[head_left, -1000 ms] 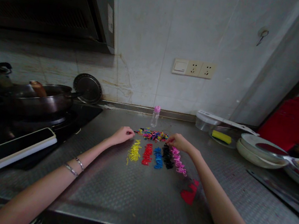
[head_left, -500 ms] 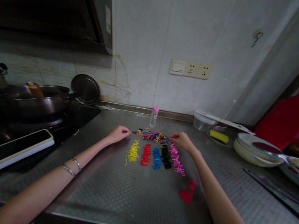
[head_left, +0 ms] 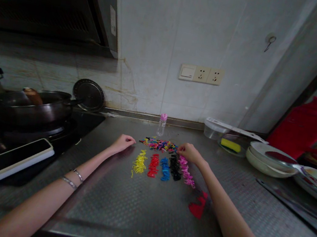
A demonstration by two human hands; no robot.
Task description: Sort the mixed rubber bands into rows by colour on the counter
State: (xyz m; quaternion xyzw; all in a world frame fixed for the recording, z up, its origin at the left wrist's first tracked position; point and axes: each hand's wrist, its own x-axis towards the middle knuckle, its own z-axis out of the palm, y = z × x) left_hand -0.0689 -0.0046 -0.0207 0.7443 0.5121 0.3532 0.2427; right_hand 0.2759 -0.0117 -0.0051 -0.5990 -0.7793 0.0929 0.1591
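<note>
pink bands (head_left: 187,172): our right hand (head_left: 189,152) has drawn back from the mixed pile (head_left: 158,144), pinching something unclear; left hand (head_left: 122,143) stays loosely curled, empty.

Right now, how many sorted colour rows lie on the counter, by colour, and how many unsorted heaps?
Yellow row: 1
Red row: 1
Blue row: 1
Black row: 1
Pink row: 1
Mixed heap: 1
Total: 6 groups, 5 sorted rows and 1 heap.

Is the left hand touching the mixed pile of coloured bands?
Apart. The head view shows bare steel between the left hand and the mixed pile.
</note>
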